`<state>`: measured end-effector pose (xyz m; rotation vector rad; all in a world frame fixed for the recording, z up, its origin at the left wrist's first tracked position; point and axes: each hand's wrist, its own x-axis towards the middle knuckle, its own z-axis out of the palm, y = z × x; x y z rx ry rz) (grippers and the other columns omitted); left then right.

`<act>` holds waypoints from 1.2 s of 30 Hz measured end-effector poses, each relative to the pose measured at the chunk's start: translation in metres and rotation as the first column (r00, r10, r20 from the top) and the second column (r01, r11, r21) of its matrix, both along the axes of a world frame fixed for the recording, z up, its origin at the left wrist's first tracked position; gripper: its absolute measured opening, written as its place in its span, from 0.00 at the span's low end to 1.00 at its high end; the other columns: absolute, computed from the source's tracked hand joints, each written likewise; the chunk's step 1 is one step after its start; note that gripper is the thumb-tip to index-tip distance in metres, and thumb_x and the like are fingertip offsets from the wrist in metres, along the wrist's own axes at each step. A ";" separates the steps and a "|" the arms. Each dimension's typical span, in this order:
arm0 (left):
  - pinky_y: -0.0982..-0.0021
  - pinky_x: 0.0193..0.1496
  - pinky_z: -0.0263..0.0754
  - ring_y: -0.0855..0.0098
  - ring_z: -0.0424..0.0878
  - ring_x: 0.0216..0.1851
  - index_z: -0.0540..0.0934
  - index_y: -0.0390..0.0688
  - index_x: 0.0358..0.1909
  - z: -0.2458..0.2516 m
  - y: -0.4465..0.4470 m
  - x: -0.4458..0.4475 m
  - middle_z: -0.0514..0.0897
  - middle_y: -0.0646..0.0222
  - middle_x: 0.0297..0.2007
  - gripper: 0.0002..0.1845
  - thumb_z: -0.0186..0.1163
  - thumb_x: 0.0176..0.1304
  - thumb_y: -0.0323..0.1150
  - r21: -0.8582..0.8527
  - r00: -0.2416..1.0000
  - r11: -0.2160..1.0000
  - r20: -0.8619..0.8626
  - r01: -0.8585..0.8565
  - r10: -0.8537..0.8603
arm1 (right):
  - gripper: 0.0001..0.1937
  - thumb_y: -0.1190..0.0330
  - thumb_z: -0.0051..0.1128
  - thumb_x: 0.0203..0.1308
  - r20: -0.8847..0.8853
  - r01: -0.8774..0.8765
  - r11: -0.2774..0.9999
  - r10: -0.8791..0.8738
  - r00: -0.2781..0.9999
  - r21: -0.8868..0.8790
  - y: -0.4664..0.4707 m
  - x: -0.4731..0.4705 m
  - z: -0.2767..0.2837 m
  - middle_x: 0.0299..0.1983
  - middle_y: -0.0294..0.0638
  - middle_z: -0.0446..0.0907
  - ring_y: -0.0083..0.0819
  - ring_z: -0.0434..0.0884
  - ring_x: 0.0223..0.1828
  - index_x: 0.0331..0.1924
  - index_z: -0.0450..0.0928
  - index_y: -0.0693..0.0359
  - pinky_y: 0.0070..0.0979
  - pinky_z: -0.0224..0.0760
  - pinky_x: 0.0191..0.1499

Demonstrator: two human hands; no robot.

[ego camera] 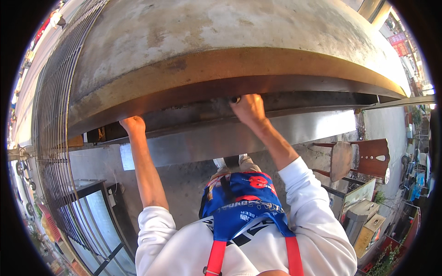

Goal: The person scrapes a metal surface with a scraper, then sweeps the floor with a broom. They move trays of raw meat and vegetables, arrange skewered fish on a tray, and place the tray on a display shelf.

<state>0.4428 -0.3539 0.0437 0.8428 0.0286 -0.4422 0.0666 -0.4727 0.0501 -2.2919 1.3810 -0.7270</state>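
Note:
A large metal cover or hood (207, 63), with a worn, stained top and a brown front edge, spans the view ahead of me. Its lower edge meets my left hand (133, 125), whose fingers are curled and partly hidden under it. Farther right, my right hand (249, 107) is closed around a dark, round-ended handle or rod just below the same edge. What the left fingers touch is hidden. Between the hands runs a dark, sooty recess (193, 115), and a shiny sheet-metal panel (214, 139) lies below it.
A rack of thin metal bars (51, 114) stands at the left, above a glass-fronted cabinet (100, 214). On the right are a wooden chair (369, 157) and several boxes (369, 234). My shoes stand on concrete just behind the panel.

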 end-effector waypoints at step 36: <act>0.64 0.59 0.84 0.69 0.83 0.57 0.78 0.45 0.62 -0.058 0.052 0.115 0.84 0.69 0.57 0.18 0.62 0.75 0.38 -0.027 0.976 0.984 0.132 0.177 -0.172 | 0.11 0.68 0.67 0.55 0.085 -0.221 0.960 0.209 0.974 0.172 0.002 0.004 0.014 0.38 0.49 0.86 0.47 0.86 0.40 0.42 0.85 0.60 0.39 0.79 0.45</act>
